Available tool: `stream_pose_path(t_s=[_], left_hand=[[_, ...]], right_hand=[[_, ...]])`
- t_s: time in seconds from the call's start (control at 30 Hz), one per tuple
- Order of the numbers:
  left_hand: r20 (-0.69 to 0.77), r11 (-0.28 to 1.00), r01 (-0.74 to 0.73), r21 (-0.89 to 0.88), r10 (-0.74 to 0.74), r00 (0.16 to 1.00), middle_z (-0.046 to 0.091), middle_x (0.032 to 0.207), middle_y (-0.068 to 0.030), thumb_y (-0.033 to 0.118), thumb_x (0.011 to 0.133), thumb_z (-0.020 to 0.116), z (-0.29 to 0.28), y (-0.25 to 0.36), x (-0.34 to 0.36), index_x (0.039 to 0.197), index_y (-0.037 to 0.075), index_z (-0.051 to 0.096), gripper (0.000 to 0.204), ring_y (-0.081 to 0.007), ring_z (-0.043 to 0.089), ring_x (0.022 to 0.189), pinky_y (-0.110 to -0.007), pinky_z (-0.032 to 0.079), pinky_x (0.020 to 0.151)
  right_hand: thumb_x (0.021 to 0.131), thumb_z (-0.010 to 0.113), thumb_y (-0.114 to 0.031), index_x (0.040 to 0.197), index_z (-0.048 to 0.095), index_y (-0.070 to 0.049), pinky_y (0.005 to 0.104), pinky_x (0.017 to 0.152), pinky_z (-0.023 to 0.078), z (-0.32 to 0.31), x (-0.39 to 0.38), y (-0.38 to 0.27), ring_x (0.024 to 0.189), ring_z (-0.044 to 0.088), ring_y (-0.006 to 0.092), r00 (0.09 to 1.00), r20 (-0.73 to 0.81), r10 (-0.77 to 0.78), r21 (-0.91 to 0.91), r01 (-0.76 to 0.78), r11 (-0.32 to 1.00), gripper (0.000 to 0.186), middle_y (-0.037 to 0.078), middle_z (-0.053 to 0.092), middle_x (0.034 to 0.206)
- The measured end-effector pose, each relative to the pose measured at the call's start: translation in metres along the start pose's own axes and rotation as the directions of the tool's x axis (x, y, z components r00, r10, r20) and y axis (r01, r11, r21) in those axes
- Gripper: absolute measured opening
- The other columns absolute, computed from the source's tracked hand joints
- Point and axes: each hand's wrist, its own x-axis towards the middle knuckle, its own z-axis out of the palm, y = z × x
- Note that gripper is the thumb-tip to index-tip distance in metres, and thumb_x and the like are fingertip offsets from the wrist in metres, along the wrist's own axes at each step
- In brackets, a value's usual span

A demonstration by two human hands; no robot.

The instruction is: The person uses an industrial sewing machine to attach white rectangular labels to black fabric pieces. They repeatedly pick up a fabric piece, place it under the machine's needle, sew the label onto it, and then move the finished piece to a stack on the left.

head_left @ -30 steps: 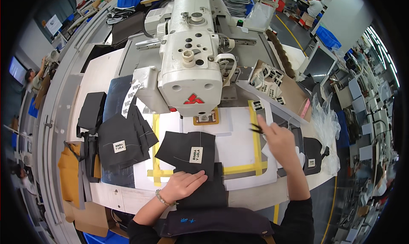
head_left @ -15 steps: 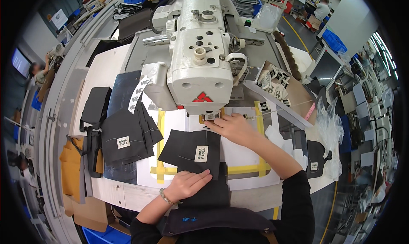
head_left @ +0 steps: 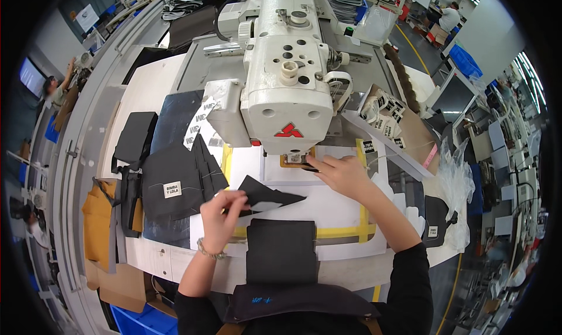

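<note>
My left hand (head_left: 221, 212) is closed in a pinch on the near left edge of a black fabric piece (head_left: 263, 191). The fabric is lifted and folded over, with a pale patch showing along its lower side. Beneath the head of a white sewing machine (head_left: 287, 110) sits a small framed clamp (head_left: 298, 159). My right hand (head_left: 345, 176) reaches to the clamp's right side, index finger stretched out at its edge. No held thing shows in it; its thumb is hidden. A stack of plain black pieces (head_left: 281, 250) lies directly before me.
Left of the white work plate (head_left: 328, 200) lies a pile of black pieces with pale labels (head_left: 172, 190). Mustard fabric (head_left: 98, 224) hangs at the table's left edge. An open box of labels (head_left: 383, 124) and a clear plastic bag (head_left: 453, 189) are on the right.
My left hand has moved left and up, carrying the labelled black fabric piece off the stack and turning it over. My right hand stays by the clamp.
</note>
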Motion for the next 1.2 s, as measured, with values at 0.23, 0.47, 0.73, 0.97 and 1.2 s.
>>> stream_pose_path(t_s=[0.23,0.47,0.73,0.97,1.2], left_hand=[[0.128,0.987,0.129,-0.096,-0.116,0.985,0.07,0.081,-0.0081,0.0,0.09,0.065,-0.028,-0.013,0.05,0.09,-0.006,0.063,0.006,-0.0097,0.068,0.074,-0.021,0.054,0.064],[-0.022,0.96,-0.278,0.036,0.279,0.96,0.072,0.087,-0.0131,0.027,0.084,0.073,-0.108,0.034,0.052,0.078,-0.003,0.064,0.032,-0.0166,0.066,0.074,-0.026,0.05,0.069],[-0.293,0.949,0.291,0.121,-0.246,0.924,0.065,0.092,-0.003,-0.007,0.078,0.071,-0.167,-0.061,-0.013,0.099,0.001,0.061,0.024,-0.0049,0.057,0.072,-0.019,0.045,0.064],[-0.427,0.844,0.363,0.395,-0.181,0.886,0.06,0.105,-0.0059,-0.008,0.077,0.07,-0.178,-0.075,-0.021,0.11,0.003,0.059,0.036,-0.009,0.058,0.074,-0.023,0.048,0.066],[-0.223,0.324,0.146,0.935,0.217,0.95,0.056,0.121,-0.0067,0.008,0.077,0.074,-0.134,-0.051,0.006,0.121,0.011,0.056,0.047,-0.0279,0.051,0.113,-0.042,0.038,0.094]], right_hand=[[0.082,0.071,-0.024,0.122,0.065,-0.016,0.0321,0.05,0.047,-0.021,-0.043,0.019,0.057,0.058,0.0214,0.97,0.003,0.244,0.075,-0.244,0.967,0.041,0.001,0.058,0.079],[0.082,0.072,-0.019,0.123,0.065,-0.014,0.0352,0.056,0.046,-0.042,-0.091,0.041,0.062,0.059,0.0254,0.853,-0.016,0.522,0.087,-0.519,0.85,0.042,0.007,0.057,0.079],[0.083,0.07,-0.013,0.128,0.062,-0.011,0.0352,0.063,0.046,-0.051,-0.127,0.053,0.065,0.056,0.027,0.743,-0.085,0.664,0.056,-0.662,0.748,0.046,0.011,0.058,0.084],[0.088,0.066,-0.022,0.111,0.056,-0.009,0.0435,0.072,0.048,-0.051,-0.165,0.066,0.084,0.062,0.0383,0.57,-0.115,0.814,0.024,-0.817,0.576,0.028,0.013,0.062,0.096],[0.082,0.071,-0.021,0.102,0.055,-0.008,0.0423,0.074,0.046,-0.053,-0.191,0.066,0.088,0.061,0.0352,0.589,-0.124,0.798,-0.102,-0.808,0.581,0.028,0.011,0.062,0.095]])
